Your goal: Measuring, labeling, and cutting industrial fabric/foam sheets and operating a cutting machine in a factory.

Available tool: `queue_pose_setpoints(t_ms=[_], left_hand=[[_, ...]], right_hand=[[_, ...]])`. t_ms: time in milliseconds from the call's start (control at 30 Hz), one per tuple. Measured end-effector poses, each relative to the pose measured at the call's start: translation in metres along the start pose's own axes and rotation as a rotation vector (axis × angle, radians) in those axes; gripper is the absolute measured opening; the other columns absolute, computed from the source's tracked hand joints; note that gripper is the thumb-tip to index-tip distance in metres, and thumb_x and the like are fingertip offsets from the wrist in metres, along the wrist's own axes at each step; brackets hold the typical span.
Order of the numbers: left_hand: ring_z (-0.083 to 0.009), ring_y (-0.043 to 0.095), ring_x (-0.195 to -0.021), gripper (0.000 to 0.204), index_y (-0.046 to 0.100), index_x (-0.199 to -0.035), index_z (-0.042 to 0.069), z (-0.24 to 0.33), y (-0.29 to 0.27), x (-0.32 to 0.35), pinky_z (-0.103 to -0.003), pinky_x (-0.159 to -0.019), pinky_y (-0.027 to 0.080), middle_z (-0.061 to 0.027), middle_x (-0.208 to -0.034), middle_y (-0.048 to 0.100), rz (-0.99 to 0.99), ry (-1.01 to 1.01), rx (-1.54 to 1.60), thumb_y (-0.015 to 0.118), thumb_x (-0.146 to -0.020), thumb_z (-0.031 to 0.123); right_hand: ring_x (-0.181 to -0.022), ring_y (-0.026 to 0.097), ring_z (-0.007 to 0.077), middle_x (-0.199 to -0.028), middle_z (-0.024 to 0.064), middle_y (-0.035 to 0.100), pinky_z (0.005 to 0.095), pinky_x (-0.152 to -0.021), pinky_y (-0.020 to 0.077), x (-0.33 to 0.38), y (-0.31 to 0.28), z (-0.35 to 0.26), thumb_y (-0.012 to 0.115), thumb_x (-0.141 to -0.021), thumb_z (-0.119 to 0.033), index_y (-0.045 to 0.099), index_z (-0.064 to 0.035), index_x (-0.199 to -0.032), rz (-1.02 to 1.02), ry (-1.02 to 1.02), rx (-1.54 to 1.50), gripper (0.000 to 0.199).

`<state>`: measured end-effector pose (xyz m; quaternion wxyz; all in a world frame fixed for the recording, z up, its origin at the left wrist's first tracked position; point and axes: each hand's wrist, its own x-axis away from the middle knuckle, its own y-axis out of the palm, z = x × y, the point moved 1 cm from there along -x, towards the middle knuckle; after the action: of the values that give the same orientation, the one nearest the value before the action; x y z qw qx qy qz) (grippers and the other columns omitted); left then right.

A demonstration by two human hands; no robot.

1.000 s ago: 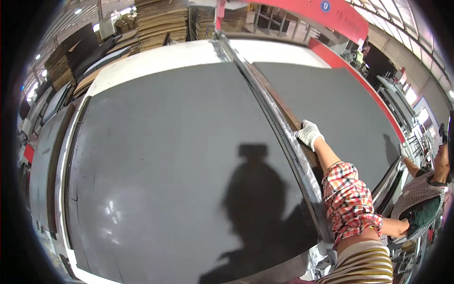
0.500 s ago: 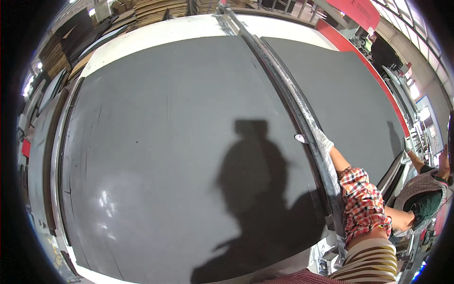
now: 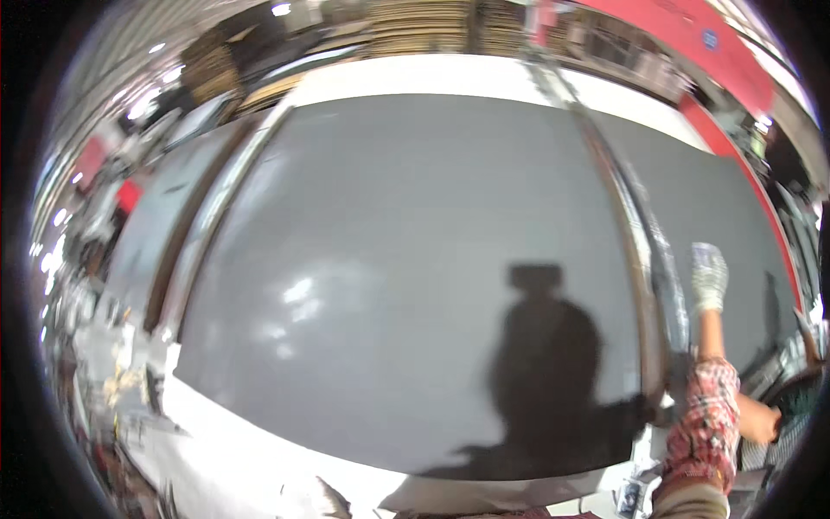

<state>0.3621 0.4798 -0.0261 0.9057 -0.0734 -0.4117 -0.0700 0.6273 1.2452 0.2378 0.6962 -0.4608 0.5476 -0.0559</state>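
Observation:
My right hand [image 3: 710, 278], in a pale glove with purplish fingertips, is over the dark grey sheet on the right [image 3: 666, 182]. Its fingers point away from me and look stretched out, though motion blurs them. Nothing shows in its grasp, and I cannot tell whether it touches the sheet. Just left of it runs a long metal rail [image 3: 641, 225], crossing from near to far. Beyond the rail, a wide dark grey sheet [image 3: 406, 242] covers most of the white bed [image 3: 432, 73], with my shadow on it. My left hand is out of view.
Another person's arm [image 3: 759, 421] reaches in at the right edge. A red rail [image 3: 761, 195] borders the right side, under a red panel [image 3: 683, 35]. A second metal rail [image 3: 216, 208] runs along the left. Stacks of brown sheets [image 3: 419, 28] stand at the back.
My right hand has let go of the rail and moved right, over the right-hand sheet. My view has turned, so the sheets and rails appear shifted right and lower.

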Motion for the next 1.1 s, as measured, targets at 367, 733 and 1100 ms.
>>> queue_pose_setpoints(t_ms=[367, 733, 1100], left_hand=[[-0.0182, 0.055, -0.096, 0.045, 0.05, -0.119, -0.001, 0.365, -0.052, 0.001, -0.03, -0.083, 0.045, -0.013, -0.109, 0.058, 0.077, 1.014, -0.44, 0.062, -0.083, 0.023], [-0.0247, 0.057, -0.094, 0.074, 0.05, -0.115, -0.011, 0.497, -0.14, -0.203, -0.032, -0.082, 0.043, -0.017, -0.099, 0.062, 0.399, 0.652, -0.807, 0.073, -0.072, 0.044], [-0.0269, 0.056, -0.105, 0.08, 0.05, -0.118, -0.009, 0.493, -0.162, -0.226, -0.032, -0.088, 0.043, -0.0222, -0.112, 0.059, 0.65, 0.735, -0.883, 0.076, -0.067, 0.047]], right_hand=[[-0.094, 0.058, 0.0406, -0.095, 0.0259, 0.062, 0.0422, -0.079, 0.0453, 0.09, 0.045, -0.089, 0.054, -0.08, -0.06, 0.057, 0.0033, -0.109, -0.658, 0.535, 0.018, 0.07], [-0.082, 0.06, 0.0228, -0.089, 0.017, 0.064, 0.0327, -0.076, 0.0454, 0.088, 0.072, -0.064, 0.067, -0.076, -0.051, 0.057, 0.0101, -0.105, -0.578, 0.687, -0.347, 0.068], [-0.077, 0.048, 0.0111, -0.086, -0.0022, 0.053, 0.0276, -0.069, 0.0417, 0.055, 0.061, -0.088, 0.069, -0.078, -0.034, 0.057, -0.0012, -0.106, -0.785, 0.754, -0.78, 0.045]])
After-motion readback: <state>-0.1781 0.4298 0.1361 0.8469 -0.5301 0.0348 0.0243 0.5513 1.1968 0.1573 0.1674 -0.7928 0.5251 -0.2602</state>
